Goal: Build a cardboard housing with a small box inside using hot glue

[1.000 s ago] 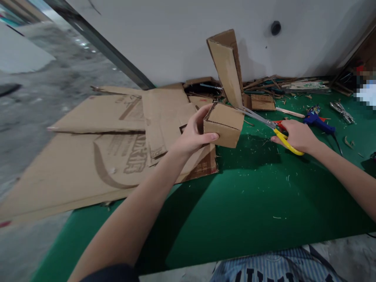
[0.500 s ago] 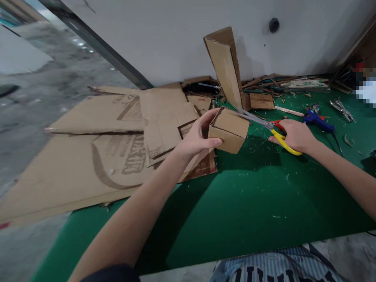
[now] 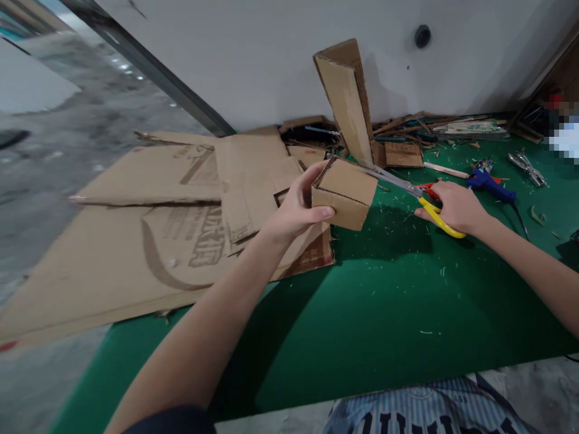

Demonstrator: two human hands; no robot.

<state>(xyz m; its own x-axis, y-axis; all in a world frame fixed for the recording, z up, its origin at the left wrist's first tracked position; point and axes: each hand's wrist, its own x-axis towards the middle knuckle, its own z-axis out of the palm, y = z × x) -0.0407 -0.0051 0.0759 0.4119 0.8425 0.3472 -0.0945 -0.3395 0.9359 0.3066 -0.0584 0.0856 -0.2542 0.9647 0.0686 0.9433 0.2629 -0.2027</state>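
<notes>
My left hand (image 3: 301, 205) grips a small cardboard box (image 3: 346, 184) from its left side, thumb on the near face and fingers behind. The box is held tilted above the green table. In my right hand (image 3: 452, 208) are scissors (image 3: 400, 182) with one red and one yellow handle. Their blades point left, and the tips reach the upper right edge of the box; whether they bite into the cardboard I cannot tell. Behind the box a tall folded cardboard piece (image 3: 346, 102) stands upright near the white wall.
Large flattened cardboard sheets (image 3: 113, 253) cover the left side and overhang the green table (image 3: 384, 337). At the right lie a blue glue gun (image 3: 491, 185) with a cable and a clear-and-metal tool (image 3: 527, 167). Cardboard strips (image 3: 420, 125) are heaped along the wall.
My left hand and the cardboard box have shifted slightly left and up. The scissors in my right hand stay nearly where they were, their blades now more visible beside the box.
</notes>
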